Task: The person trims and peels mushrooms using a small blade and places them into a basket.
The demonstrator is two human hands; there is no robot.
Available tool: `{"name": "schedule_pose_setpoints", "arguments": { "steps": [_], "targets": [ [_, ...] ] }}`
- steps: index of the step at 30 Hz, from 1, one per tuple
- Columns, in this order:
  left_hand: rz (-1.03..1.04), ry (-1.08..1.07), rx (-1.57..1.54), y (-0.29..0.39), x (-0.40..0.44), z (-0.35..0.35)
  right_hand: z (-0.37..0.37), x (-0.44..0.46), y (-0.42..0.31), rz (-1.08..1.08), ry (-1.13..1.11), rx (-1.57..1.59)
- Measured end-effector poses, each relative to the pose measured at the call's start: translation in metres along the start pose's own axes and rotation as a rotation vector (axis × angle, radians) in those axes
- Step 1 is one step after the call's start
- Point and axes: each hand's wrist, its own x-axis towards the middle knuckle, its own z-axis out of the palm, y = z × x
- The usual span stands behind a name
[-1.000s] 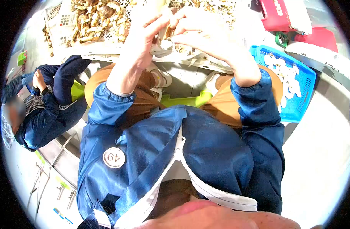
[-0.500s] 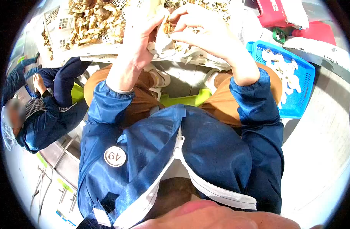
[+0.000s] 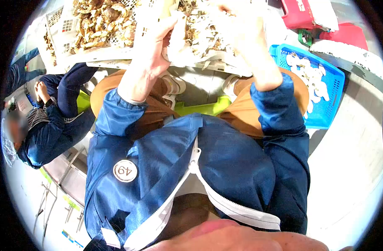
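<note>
My left hand (image 3: 154,48) is raised at the near edge of a white crate, its fingers curled against something pale that the glare mostly hides. Over the crate's right part is my right hand (image 3: 245,31), washed out by bright light, so its fingers do not show clearly. Between and beneath the hands lie cream-and-brown trimmings (image 3: 206,35). Brown, lumpy pieces that look like mushrooms (image 3: 105,25) are heaped on the left in the white perforated crate (image 3: 112,55).
A blue basket (image 3: 335,94) holding white pieces (image 3: 319,85) stands by my right knee. Red containers (image 3: 298,14) are at the upper right. A co-worker (image 3: 45,121) in dark blue sits at the left. Green plastic (image 3: 204,108) shows between my legs.
My right hand has moved away from my left hand, forward and to the right over the trimmings, uncovering more of them. My left hand stays almost where it was.
</note>
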Motion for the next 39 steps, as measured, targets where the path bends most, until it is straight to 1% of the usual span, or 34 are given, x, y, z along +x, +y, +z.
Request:
{"name": "schedule_pose_setpoints", "arguments": {
  "steps": [2, 3, 6, 7, 10, 11, 14, 15, 17, 18, 21, 23, 26, 28, 29, 32, 35, 38, 39],
  "targets": [
    [-0.003, -0.033, 0.03, -0.001, 0.006, -0.013, -0.016, 0.009, -0.012, 0.234, 0.068, -0.061],
    [0.022, -0.012, 0.049, 0.001, 0.004, -0.007, -0.021, 0.008, -0.011, 0.1, 0.057, -0.074],
    [-0.02, -0.068, 0.023, 0.01, -0.002, -0.014, -0.015, 0.003, -0.018, -0.156, -0.113, 0.033],
    [0.075, 0.007, -0.002, 0.005, -0.007, -0.008, -0.017, 0.001, -0.028, -0.072, -0.261, 0.092],
    [0.016, -0.129, -0.047, 0.01, -0.011, 0.012, -0.011, 0.002, -0.018, -0.283, -0.39, 0.254],
    [0.036, -0.145, -0.131, 0.001, 0.003, -0.003, -0.012, -0.003, -0.021, -0.186, -0.415, 0.295],
    [0.069, -0.212, 0.007, -0.005, 0.012, -0.013, -0.001, -0.012, -0.002, -0.215, -0.309, 0.307],
    [0.112, -0.173, 0.014, -0.006, 0.008, 0.0, -0.003, -0.013, -0.002, -0.213, -0.299, 0.296],
    [0.135, -0.13, -0.038, -0.007, 0.003, 0.013, -0.005, -0.014, -0.004, -0.209, -0.28, 0.276],
    [0.147, -0.109, -0.064, -0.008, 0.002, 0.015, -0.005, -0.014, -0.004, -0.17, -0.271, 0.287],
    [0.117, -0.194, -0.058, -0.008, 0.003, 0.007, -0.002, -0.017, -0.005, -0.069, -0.226, 0.313],
    [0.043, -0.161, -0.113, -0.01, 0.003, 0.002, -0.003, -0.019, -0.008, -0.019, -0.171, 0.32],
    [-0.02, -0.173, -0.167, -0.009, 0.003, -0.003, -0.007, -0.018, -0.005, -0.01, -0.217, 0.409],
    [-0.046, -0.201, -0.194, -0.009, 0.003, -0.004, -0.007, -0.016, -0.005, -0.147, -0.254, 0.361],
    [-0.057, -0.254, -0.3, -0.011, 0.003, 0.0, -0.007, -0.017, -0.004, -0.214, -0.272, 0.336],
    [-0.107, -0.52, -0.387, -0.014, 0.01, -0.013, -0.005, -0.021, -0.005, -0.251, -0.277, 0.294],
    [-0.054, -0.51, -0.389, -0.016, 0.01, -0.01, -0.019, -0.013, -0.024, -0.22, -0.362, 0.327],
    [0.019, -0.468, -0.338, -0.021, 0.01, -0.013, -0.007, -0.025, -0.011, -0.283, -0.236, 0.134],
    [0.021, -0.466, -0.357, -0.018, 0.01, -0.011, -0.005, -0.025, -0.013, -0.292, -0.18, 0.142]
  ]
}}
